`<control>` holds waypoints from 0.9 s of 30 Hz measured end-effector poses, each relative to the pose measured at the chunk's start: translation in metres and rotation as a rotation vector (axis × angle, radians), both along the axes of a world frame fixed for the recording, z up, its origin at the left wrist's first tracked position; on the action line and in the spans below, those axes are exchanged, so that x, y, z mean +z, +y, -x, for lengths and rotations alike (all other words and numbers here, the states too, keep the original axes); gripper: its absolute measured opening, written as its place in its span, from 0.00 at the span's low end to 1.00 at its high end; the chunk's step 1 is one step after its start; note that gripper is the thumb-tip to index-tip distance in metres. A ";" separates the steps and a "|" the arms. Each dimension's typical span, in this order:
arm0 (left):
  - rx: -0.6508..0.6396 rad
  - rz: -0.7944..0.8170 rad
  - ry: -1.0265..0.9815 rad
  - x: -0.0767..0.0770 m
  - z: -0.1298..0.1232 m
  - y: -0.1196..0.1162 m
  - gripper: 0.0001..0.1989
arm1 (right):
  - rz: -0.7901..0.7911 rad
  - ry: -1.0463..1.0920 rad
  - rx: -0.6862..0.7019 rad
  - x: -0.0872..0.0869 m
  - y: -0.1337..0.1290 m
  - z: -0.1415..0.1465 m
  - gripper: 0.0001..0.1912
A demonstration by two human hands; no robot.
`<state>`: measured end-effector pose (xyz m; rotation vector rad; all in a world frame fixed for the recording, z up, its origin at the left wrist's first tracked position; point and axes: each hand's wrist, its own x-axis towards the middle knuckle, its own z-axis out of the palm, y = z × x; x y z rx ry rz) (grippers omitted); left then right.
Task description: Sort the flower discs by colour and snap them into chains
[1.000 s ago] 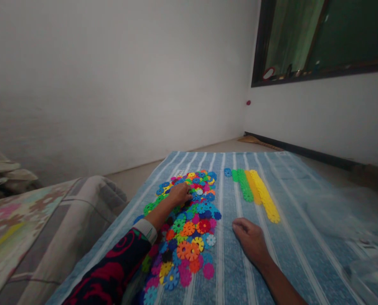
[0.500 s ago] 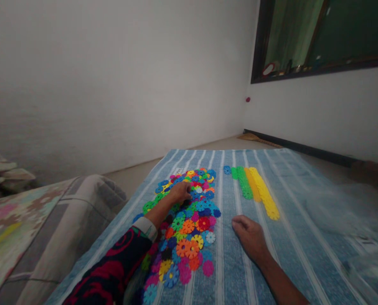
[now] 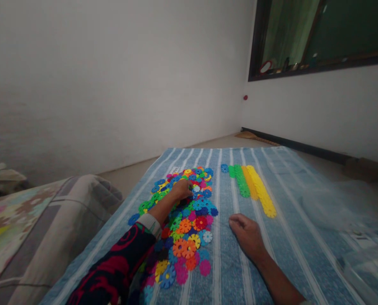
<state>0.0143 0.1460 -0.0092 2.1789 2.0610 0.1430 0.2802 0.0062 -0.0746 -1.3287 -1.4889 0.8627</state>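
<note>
My left hand (image 3: 182, 190) reaches into a long pile of colourful notched plastic discs (image 3: 185, 226). Its fingers are bent and drawn together at the pile's surface, near a pale blue disc (image 3: 196, 188). Whatever may be between the fingertips is hidden. My right hand (image 3: 246, 234) rests on the striped cloth (image 3: 222, 262) right of the pile, fingers curled in, with nothing visible in them. Beyond it lie overlapping rows of discs: yellow (image 3: 262, 192), orange (image 3: 250, 182) and green (image 3: 241, 182). A shorter green group (image 3: 231, 171) and a blue disc (image 3: 224, 168) sit beside them.
Clear plastic bags or packaging (image 3: 367, 271) lie at the right on the cloth. To the left stands a surface draped with a grey striped cover (image 3: 81, 212) and a floral cloth (image 3: 14, 228). White walls (image 3: 128, 84) and a dark-framed window (image 3: 290, 42) are behind.
The whole view has shifted slightly. My left hand stays over the pile, its fingers moved a little among the discs. My right hand keeps its place on the cloth.
</note>
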 end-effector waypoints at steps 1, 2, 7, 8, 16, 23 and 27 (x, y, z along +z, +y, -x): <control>0.000 0.001 -0.003 0.000 0.000 0.000 0.13 | 0.004 0.001 0.004 0.000 0.000 0.000 0.13; 0.000 0.003 -0.007 0.001 0.000 0.001 0.13 | 0.007 0.004 0.004 -0.001 0.001 0.000 0.13; 0.004 0.022 -0.030 0.004 -0.001 0.003 0.12 | 0.005 0.017 -0.013 -0.001 0.000 0.001 0.14; 0.006 0.027 -0.036 0.005 -0.001 0.003 0.11 | 0.006 0.018 -0.015 0.000 0.000 0.001 0.14; 0.009 0.029 -0.145 0.002 0.006 -0.009 0.05 | -0.032 0.009 -0.015 0.002 -0.001 0.003 0.13; 0.008 -0.011 -0.312 0.011 0.027 0.002 0.10 | -0.029 -0.001 -0.024 0.001 0.001 0.006 0.12; 0.020 -0.079 -0.440 0.015 0.010 0.031 0.09 | -0.020 -0.001 -0.028 0.002 0.003 0.007 0.12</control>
